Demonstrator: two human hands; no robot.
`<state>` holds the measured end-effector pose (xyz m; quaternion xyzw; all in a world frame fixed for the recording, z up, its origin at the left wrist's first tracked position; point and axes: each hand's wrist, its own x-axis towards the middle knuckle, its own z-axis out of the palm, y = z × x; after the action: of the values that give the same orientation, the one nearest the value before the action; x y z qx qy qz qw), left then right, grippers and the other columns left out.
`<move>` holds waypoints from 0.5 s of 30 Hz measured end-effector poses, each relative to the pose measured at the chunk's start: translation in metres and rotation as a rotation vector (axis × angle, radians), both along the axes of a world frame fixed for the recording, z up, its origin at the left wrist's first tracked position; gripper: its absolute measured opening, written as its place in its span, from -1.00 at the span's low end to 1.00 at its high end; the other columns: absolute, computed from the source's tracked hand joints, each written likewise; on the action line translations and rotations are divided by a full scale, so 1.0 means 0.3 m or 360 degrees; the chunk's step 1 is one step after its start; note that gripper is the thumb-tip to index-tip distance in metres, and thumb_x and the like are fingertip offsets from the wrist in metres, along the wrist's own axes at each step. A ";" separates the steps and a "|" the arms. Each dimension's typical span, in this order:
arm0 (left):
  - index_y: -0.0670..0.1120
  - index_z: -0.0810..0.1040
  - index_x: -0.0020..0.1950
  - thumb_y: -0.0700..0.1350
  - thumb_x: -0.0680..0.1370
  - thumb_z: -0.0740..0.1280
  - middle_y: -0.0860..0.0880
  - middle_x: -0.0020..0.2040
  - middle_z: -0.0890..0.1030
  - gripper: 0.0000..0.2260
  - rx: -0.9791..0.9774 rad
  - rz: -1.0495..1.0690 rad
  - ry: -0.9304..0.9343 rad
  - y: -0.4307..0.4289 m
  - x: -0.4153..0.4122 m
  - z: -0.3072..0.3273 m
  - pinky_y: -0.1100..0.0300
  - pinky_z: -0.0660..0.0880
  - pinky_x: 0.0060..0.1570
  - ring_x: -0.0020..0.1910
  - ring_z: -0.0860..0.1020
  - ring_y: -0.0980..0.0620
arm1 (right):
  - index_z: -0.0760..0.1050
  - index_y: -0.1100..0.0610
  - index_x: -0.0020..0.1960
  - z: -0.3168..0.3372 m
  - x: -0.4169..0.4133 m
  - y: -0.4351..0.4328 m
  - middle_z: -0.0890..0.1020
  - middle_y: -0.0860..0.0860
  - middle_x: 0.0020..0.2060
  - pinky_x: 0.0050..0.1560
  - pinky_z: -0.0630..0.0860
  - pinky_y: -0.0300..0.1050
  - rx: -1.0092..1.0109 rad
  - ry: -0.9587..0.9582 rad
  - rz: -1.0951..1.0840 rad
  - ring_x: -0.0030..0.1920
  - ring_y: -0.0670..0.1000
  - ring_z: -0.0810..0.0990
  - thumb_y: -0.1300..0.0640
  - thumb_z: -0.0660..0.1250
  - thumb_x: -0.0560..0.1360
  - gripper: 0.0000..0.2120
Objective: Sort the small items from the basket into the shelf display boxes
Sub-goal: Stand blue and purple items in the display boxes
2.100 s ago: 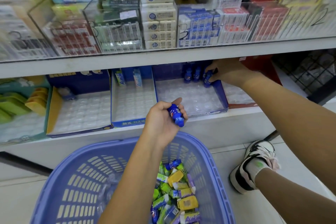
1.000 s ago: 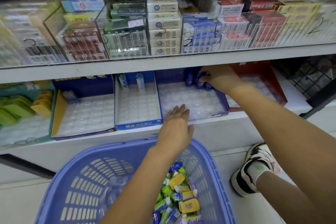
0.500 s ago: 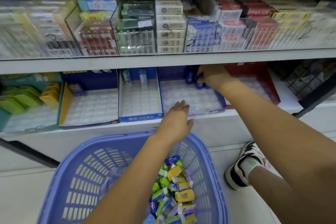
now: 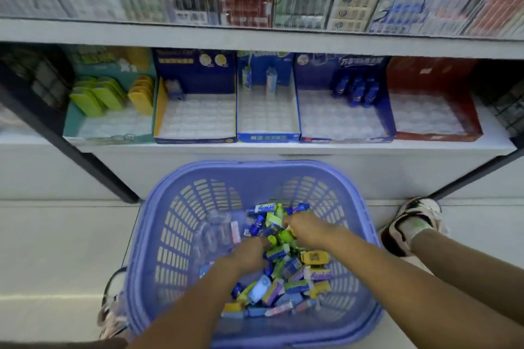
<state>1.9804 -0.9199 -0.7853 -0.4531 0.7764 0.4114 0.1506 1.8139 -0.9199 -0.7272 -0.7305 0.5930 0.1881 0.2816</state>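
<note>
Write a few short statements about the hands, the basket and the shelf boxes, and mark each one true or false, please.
1. Both the left hand and the right hand are inside the basket. True.
2. The blue bottles stand in the red box. False: they stand in the dark blue box beside it.
3. The green packs are in the teal box. True.
4. The basket sits on the shelf. False: it sits lower, in front of the shelf.

Head camera, looking down, basket (image 4: pixel 147 249) close
</note>
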 end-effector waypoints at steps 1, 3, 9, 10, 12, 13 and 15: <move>-0.26 0.49 0.22 -0.24 0.50 0.30 -0.26 0.19 0.53 -0.71 -0.0004 -0.0012 0.0000 0.012 0.006 -0.028 0.04 0.40 0.05 0.20 0.49 -0.23 | 0.43 0.22 0.21 -0.033 0.000 0.009 0.56 0.24 0.10 -0.07 0.38 -0.04 -0.0012 0.0074 0.0035 0.14 0.19 0.52 0.33 0.20 0.48 -0.70; -0.22 0.46 0.32 -0.25 0.51 0.28 -0.22 0.28 0.51 -0.63 -0.0013 -0.0010 0.0064 0.023 -0.003 -0.066 0.02 0.43 0.14 0.26 0.46 -0.19 | 0.40 0.22 0.22 -0.078 -0.012 0.020 0.54 0.23 0.11 -0.01 0.41 -0.02 -0.0058 0.0217 0.0097 0.16 0.19 0.50 0.29 0.24 0.48 -0.69; -0.25 0.45 0.25 -0.19 0.55 0.28 -0.28 0.16 0.51 -0.71 -0.0055 -0.0090 0.0048 0.017 -0.080 -0.123 -0.07 0.46 0.05 0.11 0.51 -0.22 | 0.32 0.11 0.26 -0.157 -0.038 0.034 0.49 0.13 0.16 0.14 0.41 0.04 -0.0061 0.0400 0.0218 0.22 0.15 0.39 0.02 0.43 0.37 -0.46; -0.24 0.45 0.25 -0.19 0.54 0.31 -0.26 0.17 0.50 -0.69 -0.0031 -0.0074 0.0052 0.017 -0.089 -0.135 -0.08 0.47 0.08 0.12 0.51 -0.22 | 0.37 0.11 0.23 -0.164 -0.039 0.033 0.48 0.11 0.17 0.18 0.36 0.05 -0.0059 0.0421 0.0301 0.24 0.14 0.36 0.00 0.42 0.38 -0.51; -0.24 0.45 0.23 -0.21 0.51 0.34 -0.24 0.16 0.51 -0.69 0.0008 -0.0026 0.0107 0.015 -0.101 -0.152 -0.07 0.47 0.09 0.14 0.51 -0.21 | 0.48 0.12 0.18 -0.179 -0.036 0.034 0.48 0.09 0.19 0.27 0.26 0.06 -0.0045 0.0487 0.0459 0.29 0.13 0.32 -0.01 0.38 0.41 -0.61; -0.24 0.45 0.21 -0.22 0.51 0.33 -0.24 0.13 0.53 -0.71 0.0025 0.0001 0.0156 0.015 -0.103 -0.155 -0.05 0.47 0.06 0.12 0.52 -0.21 | 0.51 0.12 0.15 -0.185 -0.032 0.037 0.48 0.08 0.19 0.29 0.23 0.06 -0.0027 0.0521 0.0500 0.30 0.12 0.31 0.01 0.36 0.43 -0.66; -0.27 0.41 0.18 -0.19 0.53 0.29 -0.27 0.06 0.55 -0.74 0.0058 0.0043 0.0257 0.010 -0.100 -0.154 -0.01 0.46 -0.06 0.05 0.53 -0.23 | 0.55 0.13 0.11 -0.187 -0.021 0.036 0.49 0.09 0.19 0.28 0.23 0.03 -0.0022 0.0544 0.0506 0.30 0.12 0.32 0.04 0.33 0.44 -0.72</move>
<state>1.9504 -0.9169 -0.8315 -0.4261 0.7723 0.4625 0.0902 1.8076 -0.9092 -0.7831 -0.7741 0.5109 0.3469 0.1391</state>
